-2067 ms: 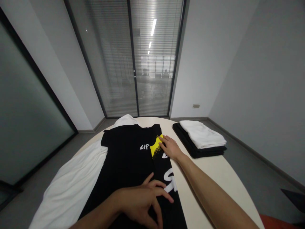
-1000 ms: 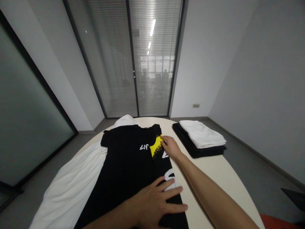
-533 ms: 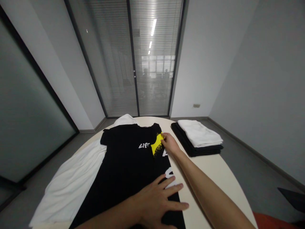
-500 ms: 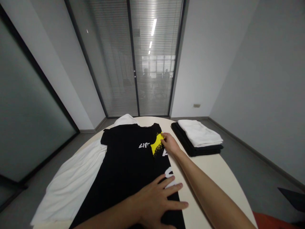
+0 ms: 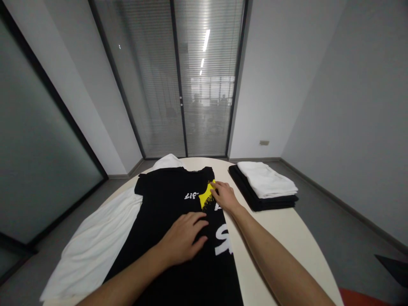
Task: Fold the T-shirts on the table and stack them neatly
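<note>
A black T-shirt (image 5: 168,191) lies on the round table, its right side folded inward. White lettering and a yellow patch (image 5: 206,198) show on the folded part. My left hand (image 5: 183,238) is over the middle of the shirt, palm down, thumb apart from the fingers. At the shirt's right edge, beside the yellow patch, my right hand (image 5: 225,196) touches the fabric with thumb and fingers apart. Neither hand appears to grip the cloth.
White cloth (image 5: 95,233) lies under and left of the shirt, hanging near the table's left edge. A folded white garment (image 5: 267,180) tops a stack of folded black garments (image 5: 270,204) at the right of the cream table (image 5: 287,246). Glass panels stand behind.
My left hand has moved up and left from the shirt's right edge to its middle, uncovering more white lettering. My right hand has shifted slightly down, its fingers loosened at the yellow patch.
</note>
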`<state>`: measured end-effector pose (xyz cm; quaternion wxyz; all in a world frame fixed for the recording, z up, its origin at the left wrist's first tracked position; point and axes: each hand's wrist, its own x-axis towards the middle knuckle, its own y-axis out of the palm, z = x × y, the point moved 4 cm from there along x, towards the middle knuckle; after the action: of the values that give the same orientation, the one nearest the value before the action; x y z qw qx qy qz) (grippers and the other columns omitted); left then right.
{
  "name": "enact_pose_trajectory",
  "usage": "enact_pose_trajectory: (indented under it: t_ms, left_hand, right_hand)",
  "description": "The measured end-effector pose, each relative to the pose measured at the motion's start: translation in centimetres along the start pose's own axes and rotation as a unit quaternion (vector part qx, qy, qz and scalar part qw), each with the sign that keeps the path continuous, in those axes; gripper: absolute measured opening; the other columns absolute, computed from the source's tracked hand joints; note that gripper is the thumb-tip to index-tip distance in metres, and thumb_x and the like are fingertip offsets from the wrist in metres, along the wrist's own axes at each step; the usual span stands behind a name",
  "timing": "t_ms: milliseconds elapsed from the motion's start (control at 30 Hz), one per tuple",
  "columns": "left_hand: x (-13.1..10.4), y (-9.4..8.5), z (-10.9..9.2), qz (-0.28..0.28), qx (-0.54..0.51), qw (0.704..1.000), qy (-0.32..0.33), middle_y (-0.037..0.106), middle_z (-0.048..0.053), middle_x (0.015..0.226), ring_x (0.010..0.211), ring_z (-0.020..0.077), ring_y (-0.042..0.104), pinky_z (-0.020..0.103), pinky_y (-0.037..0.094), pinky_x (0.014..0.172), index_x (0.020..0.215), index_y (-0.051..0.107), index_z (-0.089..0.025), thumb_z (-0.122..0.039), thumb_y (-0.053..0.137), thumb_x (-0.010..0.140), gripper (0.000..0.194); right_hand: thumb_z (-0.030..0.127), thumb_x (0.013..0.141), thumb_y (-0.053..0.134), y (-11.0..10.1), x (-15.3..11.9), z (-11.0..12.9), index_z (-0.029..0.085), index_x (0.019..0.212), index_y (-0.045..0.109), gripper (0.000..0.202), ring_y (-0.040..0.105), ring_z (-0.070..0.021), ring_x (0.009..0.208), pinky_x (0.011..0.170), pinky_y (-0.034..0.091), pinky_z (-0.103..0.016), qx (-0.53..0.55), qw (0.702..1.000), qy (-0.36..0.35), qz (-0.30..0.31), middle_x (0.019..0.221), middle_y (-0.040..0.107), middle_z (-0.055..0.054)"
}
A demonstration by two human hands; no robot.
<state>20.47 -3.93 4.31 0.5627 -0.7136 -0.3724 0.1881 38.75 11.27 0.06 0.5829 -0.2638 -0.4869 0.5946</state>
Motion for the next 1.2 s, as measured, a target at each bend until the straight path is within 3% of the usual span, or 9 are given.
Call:
enact_pose_trajectory:
  t_ms: [67, 167, 267, 367, 467, 600, 767, 933, 1200]
  left_hand:
    - [0.8, 0.3, 1.3, -0.033, 0.011, 0.998, -0.049, 0.063, 0.011, 0.129, 0.117, 0.0274, 0.058, 0.046, 0.049, 0.099, 0.123, 0.062, -0.018, -0.028, 0.058, 0.094, 0.03]
    - [1.4, 0.9, 2.3, -0.072, 0.007, 0.995, -0.067, 0.064, 0.008, 0.119, 0.109, 0.0259, 0.058, 0.044, 0.049, 0.095, 0.125, 0.061, -0.02, -0.03, 0.061, 0.093, 0.033]
    - [1.2, 1.3, 2.5, -0.082, -0.022, 0.996, -0.031, 0.062, 0.006, 0.125, 0.112, 0.0242, 0.055, 0.043, 0.048, 0.097, 0.139, 0.053, -0.027, -0.024, 0.058, 0.094, 0.046]
    - [0.7, 1.4, 2.5, -0.069, -0.051, 0.996, 0.004, 0.061, 0.004, 0.125, 0.115, 0.0223, 0.054, 0.041, 0.047, 0.099, 0.137, 0.056, -0.031, -0.018, 0.055, 0.094, 0.045]
    - [0.6, 1.4, 2.6, -0.073, -0.057, 0.996, 0.009, 0.061, 0.004, 0.117, 0.109, 0.0209, 0.055, 0.038, 0.048, 0.095, 0.123, 0.066, -0.03, -0.017, 0.055, 0.095, 0.033]
    - [0.8, 1.4, 2.5, -0.079, -0.062, 0.995, 0.023, 0.058, 0.005, 0.119, 0.109, 0.0209, 0.055, 0.037, 0.048, 0.094, 0.105, 0.068, -0.025, -0.017, 0.058, 0.093, 0.017]
    - [0.6, 0.9, 2.2, -0.059, -0.085, 0.992, 0.067, 0.06, 0.004, 0.122, 0.115, 0.021, 0.054, 0.038, 0.044, 0.099, 0.102, 0.064, -0.023, -0.016, 0.062, 0.091, 0.014]
    - [0.1, 0.6, 2.0, 0.008, -0.1, 0.986, 0.134, 0.063, 0.001, 0.111, 0.102, 0.0162, 0.058, 0.029, 0.045, 0.089, 0.097, 0.065, -0.023, -0.018, 0.066, 0.091, 0.008]
    - [-0.1, 0.7, 2.3, 0.017, -0.084, 0.984, 0.155, 0.064, 0.001, 0.101, 0.091, 0.0148, 0.059, 0.026, 0.044, 0.082, 0.1, 0.07, -0.025, -0.029, 0.062, 0.097, 0.009]
  right_hand:
    - [0.042, 0.099, 0.048, -0.3, 0.1, 0.1, 0.028, 0.138, 0.062, 0.044, 0.044, -0.0318, 0.133, 0.109, 0.037, -0.05, 0.006, 1.0, -0.005, -0.011, 0.152, 0.05, -0.008]
    - [0.036, 0.1, 0.045, -0.9, 0.1, 1.1, 0.029, 0.139, 0.061, 0.042, 0.039, -0.0299, 0.138, 0.112, 0.035, -0.051, 0.036, 0.996, -0.082, -0.025, 0.158, 0.043, -0.006]
    - [0.027, 0.101, 0.043, -0.7, 0.0, 2.8, 0.03, 0.142, 0.057, 0.044, 0.034, -0.0283, 0.143, 0.114, 0.031, -0.053, 0.07, 0.982, -0.175, 0.015, 0.15, 0.053, -0.004]
    - [0.025, 0.097, 0.051, 0.0, -0.3, 4.1, 0.029, 0.132, 0.064, 0.037, 0.033, -0.0299, 0.146, 0.115, 0.027, -0.055, 0.075, 0.972, -0.217, 0.054, 0.136, 0.065, -0.004]
    - [0.025, 0.094, 0.059, 0.3, -0.4, 4.9, 0.026, 0.112, 0.07, 0.021, 0.038, -0.0304, 0.143, 0.114, 0.026, -0.054, 0.066, 0.974, -0.213, 0.04, 0.123, 0.071, -0.005]
    - [0.027, 0.093, 0.062, 0.1, -0.5, 5.4, 0.023, 0.102, 0.068, 0.012, 0.044, -0.0299, 0.138, 0.113, 0.026, -0.054, 0.045, 0.981, -0.186, -0.008, 0.114, 0.072, -0.005]
    - [0.03, 0.098, 0.055, 0.8, -0.6, 4.9, 0.024, 0.116, 0.067, 0.022, 0.05, -0.0272, 0.131, 0.109, 0.037, -0.05, 0.054, 0.981, -0.187, 0.015, 0.132, 0.065, -0.008]
    - [0.031, 0.099, 0.053, 0.9, -0.6, 4.0, 0.02, 0.134, 0.058, 0.037, 0.049, -0.0253, 0.137, 0.115, 0.038, -0.047, 0.11, 0.974, -0.2, 0.006, 0.149, 0.051, -0.015]
    - [0.034, 0.099, 0.052, 0.0, -0.6, 2.5, 0.02, 0.121, 0.067, 0.03, 0.052, -0.0252, 0.133, 0.115, 0.039, -0.046, 0.137, 0.975, -0.172, -0.023, 0.143, 0.056, -0.014]
